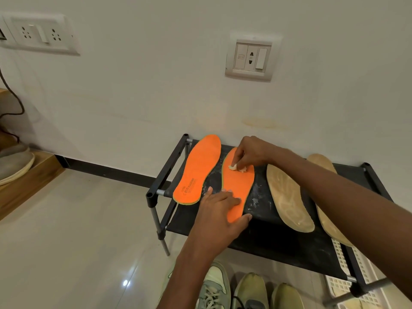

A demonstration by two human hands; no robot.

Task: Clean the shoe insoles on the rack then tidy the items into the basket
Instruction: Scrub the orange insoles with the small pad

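Four insoles lie on the black rack [278,237]: two orange, two tan [287,197] (the farther tan one partly behind the right forearm). The left hand [219,210] presses flat, fingers straight, on the heel of the right orange insole [242,186]; the right hand [249,152] pinches a white wad [237,167] against its toe end. White dust speckles the rack. Three shoes [249,291] stand below, and a white basket [347,284] sits under the rack's right end.

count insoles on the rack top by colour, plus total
Orange insoles: 2, one lying free, one pressed by the left hand and wiped with a small wad in the right hand
Tan insoles: 2, the nearer and the farther
Total: 4
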